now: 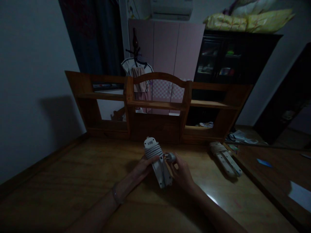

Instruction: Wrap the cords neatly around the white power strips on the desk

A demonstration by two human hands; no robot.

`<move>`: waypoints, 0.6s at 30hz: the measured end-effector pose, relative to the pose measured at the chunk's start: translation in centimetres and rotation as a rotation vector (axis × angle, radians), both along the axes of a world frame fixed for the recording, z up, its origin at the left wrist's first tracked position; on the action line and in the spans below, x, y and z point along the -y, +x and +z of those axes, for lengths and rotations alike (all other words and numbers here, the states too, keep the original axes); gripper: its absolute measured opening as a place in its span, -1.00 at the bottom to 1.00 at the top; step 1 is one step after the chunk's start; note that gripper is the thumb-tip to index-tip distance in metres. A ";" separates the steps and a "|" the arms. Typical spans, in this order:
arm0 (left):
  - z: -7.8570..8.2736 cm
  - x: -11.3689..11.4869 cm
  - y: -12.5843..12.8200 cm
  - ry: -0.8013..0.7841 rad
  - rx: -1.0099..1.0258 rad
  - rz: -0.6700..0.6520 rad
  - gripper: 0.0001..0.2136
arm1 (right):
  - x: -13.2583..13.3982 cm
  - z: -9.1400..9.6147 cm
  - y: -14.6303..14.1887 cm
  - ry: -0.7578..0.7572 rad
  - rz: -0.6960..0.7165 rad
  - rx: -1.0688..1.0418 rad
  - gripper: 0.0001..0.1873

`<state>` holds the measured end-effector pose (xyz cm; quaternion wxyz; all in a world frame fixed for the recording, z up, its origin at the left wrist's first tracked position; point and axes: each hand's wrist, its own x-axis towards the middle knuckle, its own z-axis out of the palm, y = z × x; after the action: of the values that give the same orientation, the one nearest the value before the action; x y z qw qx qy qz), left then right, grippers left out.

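Note:
A white power strip (159, 173) is held tilted above the wooden desk, its underside with screw holes facing me. Its cord (153, 151) is wound in several turns around the upper part. My left hand (145, 166) grips the strip from the left, thumb across the front beside the coils. In the fingers of my right hand (181, 171) is the plug (171, 157), its metal prongs pointing left toward the strip. Some of the right fingers are hidden behind the strip.
A second power strip (224, 160), its cord wound around one end, lies on the desk (97, 181) to the right. A wooden shelf unit (157, 104) stands along the back. At the right, a lower brown surface (274, 178) carries a white paper (300, 194) and a blue card (263, 162).

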<state>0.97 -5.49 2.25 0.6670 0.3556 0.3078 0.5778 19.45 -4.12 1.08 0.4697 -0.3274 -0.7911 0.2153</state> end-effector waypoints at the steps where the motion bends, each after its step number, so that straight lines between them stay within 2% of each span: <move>1: -0.1 0.0 -0.1 0.018 -0.004 -0.022 -0.76 | 0.1 0.1 0.0 -0.004 -0.006 -0.001 -0.77; 6: -0.5 -0.1 -0.2 0.121 -0.028 -0.111 -0.64 | 0.2 0.4 0.1 -0.034 -0.067 0.017 -0.79; 12: -0.8 -0.2 0.1 0.109 -0.027 -0.026 -0.65 | 0.0 0.1 0.1 -0.012 -0.053 0.040 -0.73; 18: -1.7 -0.8 0.7 -0.050 -0.057 0.125 -0.61 | -0.2 -0.4 0.0 -0.034 -0.013 0.073 -0.48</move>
<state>1.64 -4.71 0.53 0.6291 0.3352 0.3625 0.6004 19.44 -3.92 0.72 0.4363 -0.3479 -0.8019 0.2134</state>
